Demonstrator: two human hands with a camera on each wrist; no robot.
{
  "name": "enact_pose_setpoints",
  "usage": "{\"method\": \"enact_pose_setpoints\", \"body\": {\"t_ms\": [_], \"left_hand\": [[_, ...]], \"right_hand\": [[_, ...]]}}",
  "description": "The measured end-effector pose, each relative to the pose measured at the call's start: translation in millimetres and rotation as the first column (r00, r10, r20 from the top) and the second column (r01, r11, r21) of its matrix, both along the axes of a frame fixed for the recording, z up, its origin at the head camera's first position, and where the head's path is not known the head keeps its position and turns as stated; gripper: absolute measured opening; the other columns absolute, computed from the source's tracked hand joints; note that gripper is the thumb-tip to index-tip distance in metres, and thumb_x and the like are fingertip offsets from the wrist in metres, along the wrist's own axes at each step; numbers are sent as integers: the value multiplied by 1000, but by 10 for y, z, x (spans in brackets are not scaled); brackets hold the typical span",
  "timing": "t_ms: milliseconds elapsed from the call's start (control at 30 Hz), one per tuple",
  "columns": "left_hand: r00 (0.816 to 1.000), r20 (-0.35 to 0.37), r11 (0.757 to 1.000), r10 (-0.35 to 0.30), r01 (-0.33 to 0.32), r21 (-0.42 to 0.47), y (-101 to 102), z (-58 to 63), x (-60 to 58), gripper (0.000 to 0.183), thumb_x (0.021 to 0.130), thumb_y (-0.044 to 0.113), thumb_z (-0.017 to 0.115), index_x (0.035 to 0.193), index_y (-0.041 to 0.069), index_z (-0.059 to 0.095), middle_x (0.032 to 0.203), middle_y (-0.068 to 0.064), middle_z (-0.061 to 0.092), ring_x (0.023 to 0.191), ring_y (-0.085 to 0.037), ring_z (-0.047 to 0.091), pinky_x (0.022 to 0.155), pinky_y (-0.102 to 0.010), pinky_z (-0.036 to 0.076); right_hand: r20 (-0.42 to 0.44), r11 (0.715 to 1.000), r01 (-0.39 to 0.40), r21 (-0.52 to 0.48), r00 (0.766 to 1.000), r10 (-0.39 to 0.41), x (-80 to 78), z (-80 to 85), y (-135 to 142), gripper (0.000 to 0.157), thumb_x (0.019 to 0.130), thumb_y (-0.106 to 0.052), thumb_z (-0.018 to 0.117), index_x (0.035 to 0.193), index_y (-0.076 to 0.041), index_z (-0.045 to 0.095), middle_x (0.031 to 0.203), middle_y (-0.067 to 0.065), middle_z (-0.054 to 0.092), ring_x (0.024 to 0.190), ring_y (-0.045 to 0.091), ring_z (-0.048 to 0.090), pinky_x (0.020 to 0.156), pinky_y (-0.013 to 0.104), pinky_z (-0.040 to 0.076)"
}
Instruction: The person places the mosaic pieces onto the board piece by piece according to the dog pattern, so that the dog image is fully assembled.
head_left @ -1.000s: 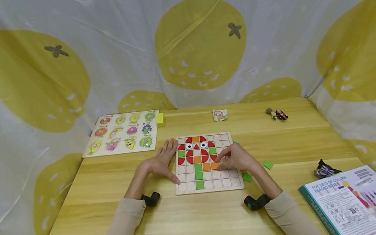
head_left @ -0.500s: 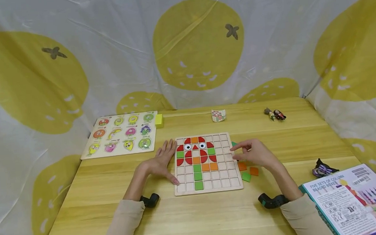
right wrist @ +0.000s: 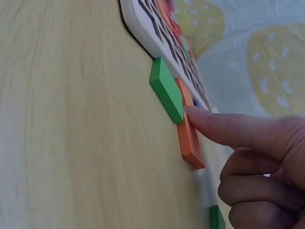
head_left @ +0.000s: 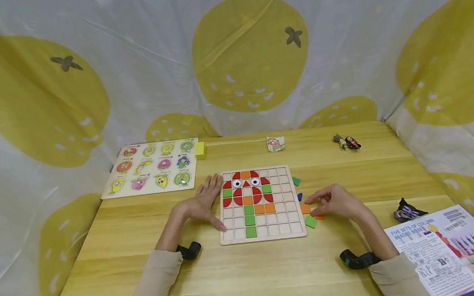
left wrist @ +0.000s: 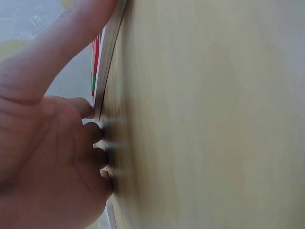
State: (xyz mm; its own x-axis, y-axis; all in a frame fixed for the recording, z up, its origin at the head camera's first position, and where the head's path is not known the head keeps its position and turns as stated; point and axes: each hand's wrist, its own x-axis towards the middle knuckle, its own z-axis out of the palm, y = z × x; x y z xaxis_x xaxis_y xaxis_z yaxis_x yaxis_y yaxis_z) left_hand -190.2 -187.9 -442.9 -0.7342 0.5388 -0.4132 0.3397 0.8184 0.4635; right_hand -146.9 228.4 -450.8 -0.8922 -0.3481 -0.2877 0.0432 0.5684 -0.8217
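In the head view, a wooden grid board point(head_left: 282, 229) bears red, green and orange pieces and two eye pieces in an owl-like pattern. My left hand point(head_left: 202, 210) rests along its left edge with the fingers spread. Its thumb crosses the board's edge in the left wrist view. Beside the right edge, my right hand point(head_left: 338, 203) touches an orange square tile point(head_left: 305, 208) with thumb and index finger apart; a second orange tile point(head_left: 319, 216) lies partly under the thumb. The right wrist view has the thumb point(right wrist: 228, 128) on orange wood, behind a green tile point(right wrist: 167, 90); the index fingertip is hidden there.
A fruit puzzle board point(head_left: 148, 169) and a yellow block point(head_left: 200, 150) lie back left. Behind the grid board is a patterned card point(head_left: 275, 144); small figures point(head_left: 347, 142) sit back right. A boxed set point(head_left: 443, 248) lies beside the right forearm.
My right hand has left the board and moved right, down onto the loose tiles. The orange tile by the board's middle stays in its cell. My left hand has stayed in place.
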Motion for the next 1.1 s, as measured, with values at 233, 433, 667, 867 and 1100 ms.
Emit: {"method": "enact_pose_setpoints", "body": {"t_ms": [233, 433, 667, 867, 1100], "left_hand": [[1000, 3, 1000, 0, 0, 18, 21, 10, -1, 146, 58, 59, 85, 154, 8, -13, 161, -16, -21, 148, -37, -21, 122, -56, -4], [1000, 2, 1000, -3, 2, 13, 32, 6, -4, 147, 57, 60, 85, 154, 10, -14, 161, -14, -22, 148, -35, -22, 122, -54, -4], [1000, 4, 1000, -1, 1, 3, 27, 9, -7, 147, 58, 60, 85, 153, 10, -15, 160, -14, -23, 148, -35, -23, 122, -54, -5], [1000, 1, 1000, -6, 6, 14, 27, 15, 0, 146, 59, 58, 85, 154, 9, -14, 160, -15, -22, 148, -36, -22, 122, -55, -4], [1000, -2, 1000, -8, 8, 5, 33, 15, 9, 146, 58, 58, 85, 154, 8, -13, 160, -16, -22, 148, -36, -21, 122, -55, -4]], "right_hand": [[23, 999, 33, 25, 999, -33, -33, 17, -71, 29, 73, -16, 83, 97, -5, 73, 57, -2, 41, 51, 9, 34, 47, 21, 29], [19, 994, 99, 46, 995, -100, -97, 7, -106, 29, 73, -12, 82, 98, -3, 71, 56, -4, 35, 51, 10, 30, 46, 21, 26], [5, 989, 123, 82, 992, -124, -186, 37, -171, 30, 72, -14, 83, 97, -3, 70, 56, -3, 38, 51, 11, 31, 45, 22, 26], [-65, 987, 114, 110, 992, -108, -163, 66, -148, 32, 76, -23, 82, 98, -4, 70, 59, -4, 41, 52, 11, 34, 46, 23, 29], [-22, 997, 71, -33, 997, -72, -37, 206, -479, 28, 73, -29, 84, 95, -14, 73, 57, -3, 34, 50, 11, 29, 46, 23, 26]]}}
